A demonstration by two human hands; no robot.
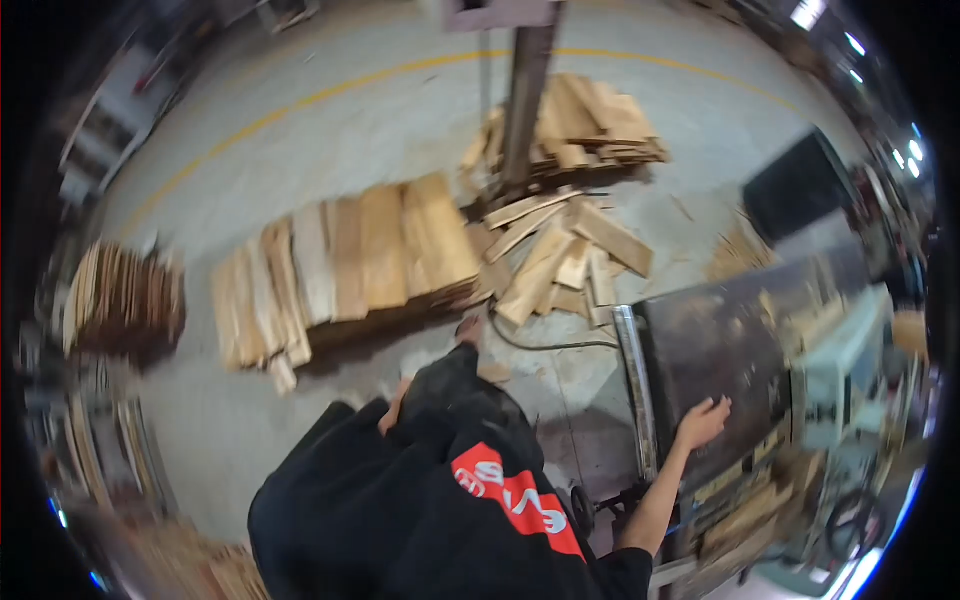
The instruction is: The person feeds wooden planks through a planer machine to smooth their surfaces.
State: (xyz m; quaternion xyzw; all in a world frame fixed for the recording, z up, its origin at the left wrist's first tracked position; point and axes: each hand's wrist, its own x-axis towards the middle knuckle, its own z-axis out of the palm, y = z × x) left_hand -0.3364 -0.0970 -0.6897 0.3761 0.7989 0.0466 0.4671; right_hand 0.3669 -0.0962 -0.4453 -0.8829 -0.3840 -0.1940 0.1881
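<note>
My right hand [705, 422] is above the dark flat top of a machine [715, 345] on the right, its fingers apart and holding nothing. Whether it touches the surface is unclear. At the left side of my black shirt, a small part of my left hand or wrist [393, 408] shows; its fingers are hidden. Beyond it, a wide stack of wooden boards [365, 250] lies low over the floor.
Loose wood offcuts [540, 265] lie between the stack and the machine, with another board pile [590, 120] behind a dark post [525, 110]. A black bin [800, 185] stands back right. A cable [550, 346] crosses the floor. Another board bundle [125, 300] is far left.
</note>
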